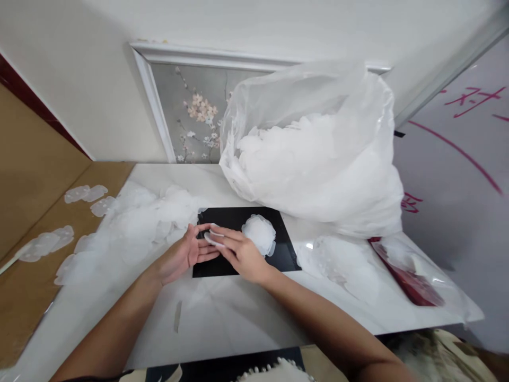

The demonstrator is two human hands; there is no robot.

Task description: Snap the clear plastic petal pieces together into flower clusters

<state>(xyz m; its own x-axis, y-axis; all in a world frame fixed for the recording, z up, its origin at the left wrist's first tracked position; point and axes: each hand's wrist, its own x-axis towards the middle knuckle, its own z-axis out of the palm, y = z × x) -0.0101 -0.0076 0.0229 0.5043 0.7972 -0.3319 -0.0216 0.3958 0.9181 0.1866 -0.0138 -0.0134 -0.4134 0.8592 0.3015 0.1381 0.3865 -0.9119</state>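
Observation:
My left hand [190, 250] is palm up over a black mat [222, 269], its fingers stretched out toward the right. My right hand [247, 258] reaches across from the other side, fingers close together. A thin white translucent petal-like piece [213, 240] shows at its fingertips, against the fingers of my left hand. How many pieces are there is hard to tell. Just behind my right hand, a small pile of similar frosted pieces [259, 233] rests on the mat.
A big clear plastic bag [310, 196] full of white pieces stands behind the mat. Loose pieces [131, 228] spread at the left, partly over brown cardboard [22, 313]. More pieces [342, 265] lie at the right, near a red item in clear plastic [417, 286]. A wall stands behind.

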